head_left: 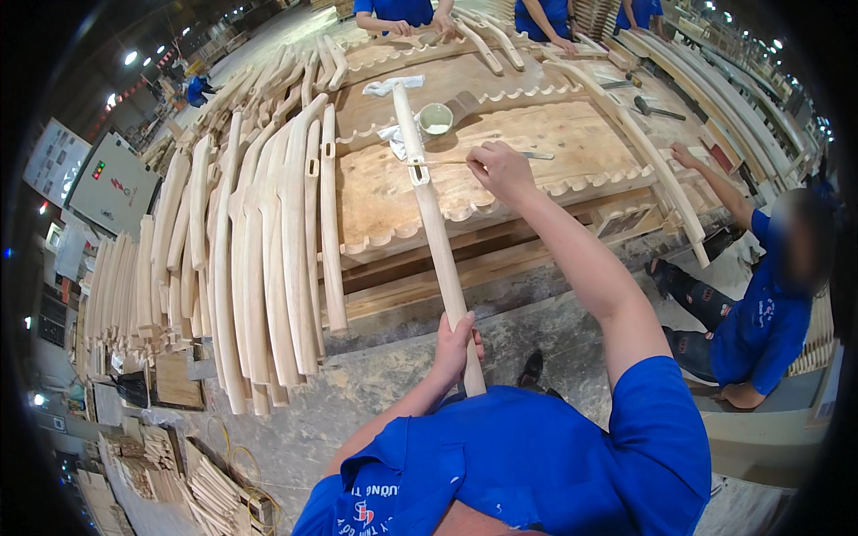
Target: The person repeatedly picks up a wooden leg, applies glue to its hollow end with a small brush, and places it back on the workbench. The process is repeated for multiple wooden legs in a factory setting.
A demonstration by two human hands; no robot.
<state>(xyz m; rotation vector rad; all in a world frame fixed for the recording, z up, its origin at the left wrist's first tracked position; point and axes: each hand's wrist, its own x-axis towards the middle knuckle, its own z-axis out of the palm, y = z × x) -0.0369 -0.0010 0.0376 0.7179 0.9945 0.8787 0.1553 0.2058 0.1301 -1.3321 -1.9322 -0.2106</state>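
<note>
A long pale wooden chair-leg-like piece [438, 241] runs from near my body out over the workbench. My left hand [458, 350] is wrapped round its near end. Toward the far end, a slot [418, 171] is cut into its face. My right hand [502, 171] is closed on a thin stick [447, 163], whose tip lies across the slot. Past that hand a flat metal-looking strip [539, 155] shows; whether it belongs to the stick I cannot tell. Close to the piece's far end stands a cup of whitish stuff [436, 120]. White cloths [391, 136] lie beside the piece.
Many shaped wooden pieces [277, 223] lean against the bench's left side. Scallop-edged boards [536, 134] cover the bench [527, 259]. A hammer [657, 110] lies to the right. One co-worker [760, 304] is at the right; others [393, 13] work across the bench.
</note>
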